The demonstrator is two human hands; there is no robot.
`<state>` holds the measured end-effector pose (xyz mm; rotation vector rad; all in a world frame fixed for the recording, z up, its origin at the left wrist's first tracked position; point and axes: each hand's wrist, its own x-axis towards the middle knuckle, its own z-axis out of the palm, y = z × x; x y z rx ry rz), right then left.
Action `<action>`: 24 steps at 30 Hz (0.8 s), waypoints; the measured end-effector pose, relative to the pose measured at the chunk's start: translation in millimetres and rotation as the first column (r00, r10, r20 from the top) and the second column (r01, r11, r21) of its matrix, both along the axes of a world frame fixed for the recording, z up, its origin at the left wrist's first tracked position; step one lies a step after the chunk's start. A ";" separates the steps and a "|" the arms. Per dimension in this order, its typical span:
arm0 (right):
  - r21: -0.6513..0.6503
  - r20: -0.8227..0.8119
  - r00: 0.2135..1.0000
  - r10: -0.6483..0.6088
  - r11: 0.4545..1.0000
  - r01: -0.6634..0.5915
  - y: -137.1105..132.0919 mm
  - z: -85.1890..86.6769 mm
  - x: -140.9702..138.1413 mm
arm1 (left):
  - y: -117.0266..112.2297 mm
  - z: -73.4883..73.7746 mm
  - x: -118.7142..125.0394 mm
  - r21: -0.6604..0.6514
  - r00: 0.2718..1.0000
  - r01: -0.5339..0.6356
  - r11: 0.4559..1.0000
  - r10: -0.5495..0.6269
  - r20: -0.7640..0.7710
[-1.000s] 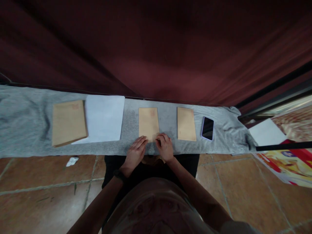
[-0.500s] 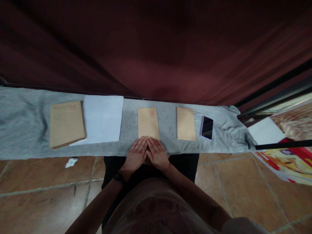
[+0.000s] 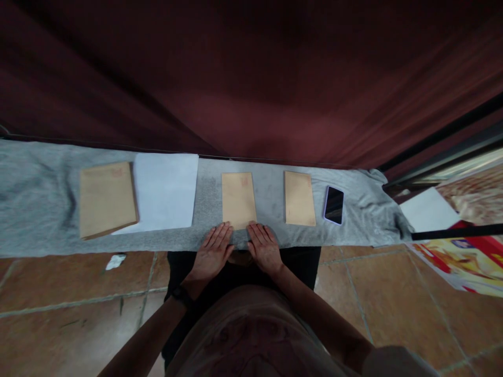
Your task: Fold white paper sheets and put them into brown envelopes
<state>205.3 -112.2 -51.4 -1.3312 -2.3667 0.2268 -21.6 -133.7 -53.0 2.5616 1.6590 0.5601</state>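
A brown paper envelope point(image 3: 238, 196) with a faint red print at its upper right lies flat in front of me. My left hand point(image 3: 213, 250) rests with flat, outstretched fingers at its lower left corner. Over the lower right corner lie the fingertips of my right hand point(image 3: 265, 247), also flat. Neither hand grips anything, and a gap between them shows the envelope's near edge. Another brown envelope point(image 3: 299, 199) lies to the right. At the far left a thick stack of brown envelopes point(image 3: 107, 199) overlaps white paper sheets point(image 3: 165, 191).
A grey cloth point(image 3: 39, 193) covers the narrow table. A phone in a purple case point(image 3: 334, 205) lies right of the envelopes. A dark red curtain point(image 3: 251, 94) hangs behind. On the right stands a red and yellow box point(image 3: 467, 262), and a white scrap point(image 3: 115, 262) lies on the tiled floor.
My hands have slid apart along the envelope's near edge, the left one leftward and the right one rightward. Before, their fingertips met at the middle. The envelope stays in place.
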 end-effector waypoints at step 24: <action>0.004 0.083 0.993 0.086 0.996 -0.086 10.9 12.5 21.3 | 14.8 9.4 56.8 -0.031 0.995 -0.004 1.000 0.001 -0.099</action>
